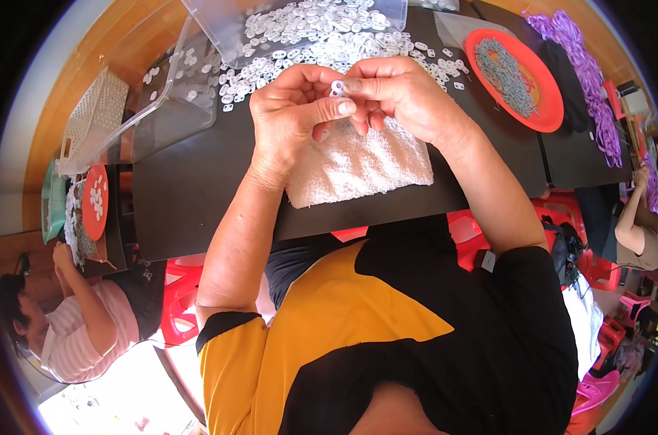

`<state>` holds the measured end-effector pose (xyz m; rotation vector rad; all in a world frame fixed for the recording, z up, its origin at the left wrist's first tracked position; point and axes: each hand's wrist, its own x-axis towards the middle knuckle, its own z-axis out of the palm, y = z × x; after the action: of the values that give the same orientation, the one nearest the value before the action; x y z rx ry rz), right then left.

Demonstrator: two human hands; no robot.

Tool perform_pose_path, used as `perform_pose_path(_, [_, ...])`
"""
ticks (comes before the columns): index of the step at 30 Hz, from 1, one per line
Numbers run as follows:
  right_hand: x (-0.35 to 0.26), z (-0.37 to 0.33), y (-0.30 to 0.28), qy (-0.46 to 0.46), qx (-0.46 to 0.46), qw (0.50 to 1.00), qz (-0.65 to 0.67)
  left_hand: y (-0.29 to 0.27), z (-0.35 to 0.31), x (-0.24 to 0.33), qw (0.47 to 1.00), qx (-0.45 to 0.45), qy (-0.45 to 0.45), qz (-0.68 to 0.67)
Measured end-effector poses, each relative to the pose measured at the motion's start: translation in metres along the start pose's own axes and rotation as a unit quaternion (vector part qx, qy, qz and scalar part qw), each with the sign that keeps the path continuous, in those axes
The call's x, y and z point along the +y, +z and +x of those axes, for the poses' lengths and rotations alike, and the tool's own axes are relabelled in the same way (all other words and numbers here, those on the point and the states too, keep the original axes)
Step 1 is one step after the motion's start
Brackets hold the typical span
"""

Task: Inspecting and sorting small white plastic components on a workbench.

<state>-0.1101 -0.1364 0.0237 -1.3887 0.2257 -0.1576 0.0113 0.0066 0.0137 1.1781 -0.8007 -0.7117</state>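
Observation:
My left hand [294,109] and my right hand [405,90] meet above the table, fingers closed. Between their fingertips is a small white oval plastic piece [337,88] with holes in it. Both thumbs press close to it, and part of the piece is covered. Whether a second small part is in my right fingers cannot be made out. Beneath the hands lies a folded white towel [365,170]. Just beyond them spreads a heap of similar white pieces [351,47].
A clear plastic bin [231,54] stands behind the heap, another clear bin [144,123] to the left. At right, a red plate [550,94] holds grey metal parts [504,76], near purple cord [568,54]. Other people sit left [100,319] and right [641,232].

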Motion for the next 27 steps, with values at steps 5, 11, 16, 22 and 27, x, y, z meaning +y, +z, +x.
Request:
perform_pose_path(5, [0.005, 0.001, -0.004, -0.002, -0.042, 0.998, 0.045, 0.001, -0.007, -0.001, 1.000, 0.002, 0.006, 0.019])
perform_pose_path(11, [0.005, -0.001, -0.005, 0.003, -0.067, 0.989, 0.131, 0.008, -0.011, 0.000, 1.000, 0.006, 0.015, -0.012])
perform_pose_path(16, [0.006, 0.000, -0.003, 0.002, -0.075, 0.986, 0.150, 0.008, -0.011, -0.003, 0.999, 0.006, 0.031, -0.010])
perform_pose_path(22, [0.000, 0.006, 0.001, -0.016, -0.026, 0.998, 0.049, 0.006, -0.007, -0.002, 0.998, 0.036, 0.035, -0.029])
perform_pose_path(27, [0.000, 0.004, -0.031, -0.181, 0.156, 0.876, -0.419, -0.006, -0.011, 0.065, 0.938, 0.218, 0.222, 0.152])
